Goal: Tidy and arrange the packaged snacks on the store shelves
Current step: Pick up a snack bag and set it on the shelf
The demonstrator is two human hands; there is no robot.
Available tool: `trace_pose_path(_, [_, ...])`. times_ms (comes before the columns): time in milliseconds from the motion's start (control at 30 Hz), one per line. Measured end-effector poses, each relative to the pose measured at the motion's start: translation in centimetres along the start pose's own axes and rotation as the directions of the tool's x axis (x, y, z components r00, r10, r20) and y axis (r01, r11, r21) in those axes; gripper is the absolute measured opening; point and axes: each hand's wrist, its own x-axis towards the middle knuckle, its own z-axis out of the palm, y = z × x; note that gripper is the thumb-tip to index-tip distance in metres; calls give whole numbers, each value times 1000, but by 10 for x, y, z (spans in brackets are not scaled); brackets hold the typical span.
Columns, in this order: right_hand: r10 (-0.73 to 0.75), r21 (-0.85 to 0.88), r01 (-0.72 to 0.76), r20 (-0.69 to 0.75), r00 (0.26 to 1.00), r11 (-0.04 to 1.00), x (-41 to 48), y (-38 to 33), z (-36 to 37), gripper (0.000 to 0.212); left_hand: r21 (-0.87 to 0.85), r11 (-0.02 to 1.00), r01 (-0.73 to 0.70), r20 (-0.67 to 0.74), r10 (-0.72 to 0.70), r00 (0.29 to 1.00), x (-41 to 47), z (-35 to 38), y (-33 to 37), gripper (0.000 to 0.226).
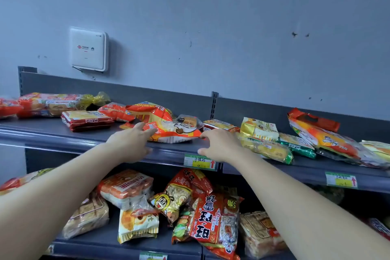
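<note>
From the head view, looking along two grey store shelves set against a wall. Reaching onto the top shelf [63,131] with both arms, flanking the orange snack bag [168,131] lying flat and crumpled near the front lip, mid-shelf, with a small cake packet [187,120] resting at its back edge.

Holding nothing in the left hand [130,143]: fingers straight and spread, tips at the bag's left end, apparently touching. Holding nothing in the right hand [219,145] either: fingers loosely spread, tips at the bag's right corner, contact too close to call.

Probably squaring up this bag. To do it well:
- Take both ends lightly and lift rather than drag, to avoid knocking the cake packet away.
- Set the bag back from the lip with the printed face forward.
- Mind the price tag [200,162] clipped just below the right thumb.
- Keep clear of the red cracker pack [86,121] to the left and the yellow-green packs [268,150] just beside the right wrist.
- Expect thin, slippery film; avoid squeezing hard.
- Leave the jumbled lower shelf [101,245] for later.
</note>
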Motion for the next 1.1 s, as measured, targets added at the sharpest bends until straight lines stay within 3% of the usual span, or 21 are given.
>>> trace_pose_path(300, [-46, 220, 37, 36, 998, 975, 75, 20, 31, 68, 117, 975, 190, -148, -173, 974, 57, 19, -5, 32])
trace_pose_path(400, [-54, 301, 52, -4, 999, 952, 95, 22, 40, 63, -21, 972, 234, -143, -235, 962, 70, 24, -6, 31])
trace_pose_path(467, [-51, 344, 55, -20, 998, 937, 104, 21, 45, 59, -204, 943, 265, -121, -293, 949, 76, 29, -8, 44])
trace_pose_path(533, [-46, 412, 63, -50, 998, 909, 112, 18, 49, 52, -467, 826, 316, -114, -411, 904, 81, 30, -9, 56])
trace_pose_path(600, [-9, 542, 59, -95, 995, 838, 119, 17, 51, 61, -703, 633, 324, -106, -544, 833, 85, 27, -10, 57])
trace_pose_path(700, [43, 651, 24, -87, 995, 759, 132, 20, 48, 58, -882, 367, 296, -39, -683, 729, 90, 23, -9, 42])
trace_pose_path(800, [20, 617, 15, -50, 999, 787, 138, 22, 44, 37, -922, 314, 227, -99, -757, 646, 97, 25, -6, 23])
trace_pose_path(867, [-13, 640, 41, -48, 999, 767, 141, 20, 47, 29, -941, 317, 117, -178, -760, 625, 98, 23, -1, 28])
trace_pose_path(933, [-40, 718, 52, -34, 999, 694, 145, 19, 53, 55, -954, 301, -15, -246, -748, 617, 96, 14, 1, 32])
trace_pose_path(1033, [-96, 865, -56, 120, 988, 499, 148, 19, 53, 104, -953, 226, -203, -304, -724, 619, 92, -9, 0, 37])
trace_pose_path(1100, [-156, 896, -119, 203, 967, 427, 147, 17, 50, 119, -947, 149, -286, -302, -723, 622, 90, -25, 2, 39])
